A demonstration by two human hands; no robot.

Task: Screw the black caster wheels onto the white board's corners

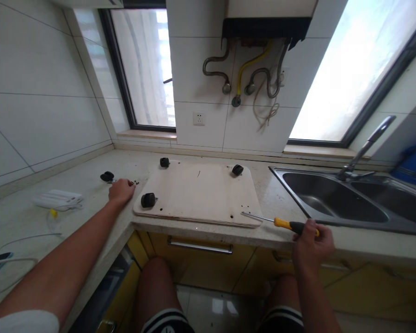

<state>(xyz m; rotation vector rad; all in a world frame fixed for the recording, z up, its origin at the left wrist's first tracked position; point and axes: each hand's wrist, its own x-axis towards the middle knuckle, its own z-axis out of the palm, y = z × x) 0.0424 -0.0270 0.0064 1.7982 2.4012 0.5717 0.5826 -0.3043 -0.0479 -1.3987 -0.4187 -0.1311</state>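
Observation:
My right hand [312, 243] grips a screwdriver [284, 224] with a yellow and dark handle. Its shaft points left, the tip at the near right corner of a pale wooden board [194, 189]. Black casters stand on three corners: far left [164, 162], far right [237, 170] and near left [148, 200]. Small holes show at the near right corner, which has no caster. Left of the board, my left hand [121, 190] has its fingers pinched at small dark screws [136, 182] on the counter; what they hold is too small to tell. Behind this hand lies a loose caster [107, 176].
A steel double sink [308, 213] with a tap [367, 148] is set into the counter [277, 203] on the right. At left lie a white power bank [58, 200] and cables [24, 240]. Hoses [241, 69] hang from a wall heater [268, 25]. Yellow drawers sit below.

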